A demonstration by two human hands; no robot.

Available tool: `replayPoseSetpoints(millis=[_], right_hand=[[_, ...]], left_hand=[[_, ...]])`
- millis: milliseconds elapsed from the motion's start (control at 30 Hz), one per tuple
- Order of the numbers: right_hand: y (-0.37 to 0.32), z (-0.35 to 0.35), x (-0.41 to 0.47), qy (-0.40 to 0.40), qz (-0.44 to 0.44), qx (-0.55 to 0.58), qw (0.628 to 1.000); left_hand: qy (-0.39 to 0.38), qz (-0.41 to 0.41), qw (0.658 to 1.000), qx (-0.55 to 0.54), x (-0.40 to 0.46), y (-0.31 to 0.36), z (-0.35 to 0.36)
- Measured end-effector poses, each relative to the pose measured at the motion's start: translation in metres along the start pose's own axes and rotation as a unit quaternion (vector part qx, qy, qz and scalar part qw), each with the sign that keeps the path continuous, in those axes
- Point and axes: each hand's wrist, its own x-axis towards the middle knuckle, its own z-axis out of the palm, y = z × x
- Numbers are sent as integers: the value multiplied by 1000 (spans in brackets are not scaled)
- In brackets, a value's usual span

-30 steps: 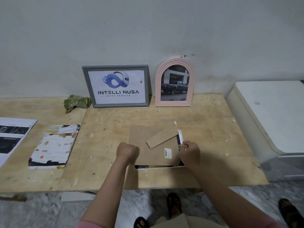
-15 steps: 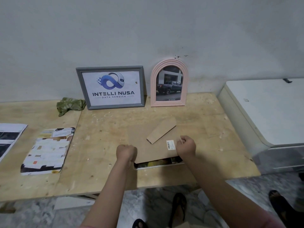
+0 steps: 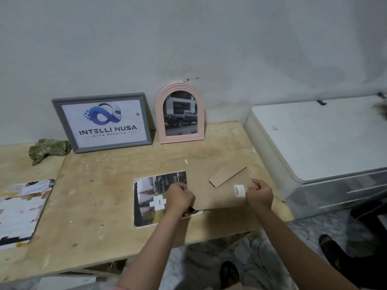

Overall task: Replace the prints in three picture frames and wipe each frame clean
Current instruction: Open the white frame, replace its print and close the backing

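Observation:
A white picture frame (image 3: 137,223) lies face down near the table's front edge, and the old print (image 3: 148,197) inside it shows, with white tape at its middle. The brown backing board (image 3: 211,193) with its stand flap is slid to the right, half off the frame. My left hand (image 3: 180,195) grips the board's left edge. My right hand (image 3: 259,193) pinches its right edge beside a barcode sticker. A grey frame (image 3: 102,122) with a logo print and a pink arched frame (image 3: 180,114) with a truck photo lean on the wall.
A green cloth (image 3: 49,148) lies crumpled left of the grey frame. Loose prints (image 3: 21,210) lie at the table's left. A white appliance (image 3: 322,135) stands right of the plywood table (image 3: 100,185). Feet in sandals show on the floor below.
The backing board has slid right off the white frame, uncovering the print underneath. Both hands moved right with the board.

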Motion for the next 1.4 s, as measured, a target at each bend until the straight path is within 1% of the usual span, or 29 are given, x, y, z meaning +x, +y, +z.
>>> replayPoseSetpoints(millis=[67, 200, 267, 333, 433, 567, 633, 767, 867, 933, 967, 1033, 1100, 1167, 1267, 1333, 1400], right_hand=[[10, -20, 21, 3, 4, -6, 1000], [29, -41, 50, -22, -17, -46, 999], [37, -46, 64, -49, -34, -70, 996], [46, -48, 73, -85, -39, -80, 992], [57, -48, 79, -127, -64, -99, 985], [64, -47, 75, -161, -108, -132, 972], [67, -46, 69, -166, -134, -159, 964], [75, -42, 63, -183, -174, -210, 945], [73, -32, 56, -152, -196, -164, 955], [65, -21, 49, -144, -236, -141, 951], [57, -16, 45, -156, -257, -144, 943], [40, -2, 34, -210, -286, -172, 919], [26, 15, 26, -243, -338, -193, 889], [8, 37, 15, -278, -367, -202, 864], [-15, 69, 0, -319, -402, -218, 830], [-25, 90, -7, -337, -429, -232, 805], [-30, 107, -13, -354, -440, -281, 776]], left_hand=[[-9, -4, 1000, 29, -5, 11, 31], [-27, -4, 995, 96, -9, 21, 73], [-17, 1, 991, 131, -12, 23, 91], [11, -3, 988, 154, -13, 21, 105], [36, -16, 981, 189, -18, 18, 119], [17, -9, 974, 227, -24, 9, 128], [21, 8, 970, 241, -30, 6, 132], [56, 50, 969, 234, -39, 1, 140], [66, 65, 977, 191, -42, 0, 136], [88, 92, 980, 155, -44, 2, 125], [105, 109, 978, 141, -43, 2, 117], [152, 128, 973, 120, -40, -3, 97], [184, 119, 968, 120, -33, -8, 74], [206, 95, 964, 137, -24, -18, 43], [199, 48, 959, 198, -8, -33, -3], [167, 27, 958, 233, 2, -42, -31], [129, 21, 954, 271, 12, -49, -52]])
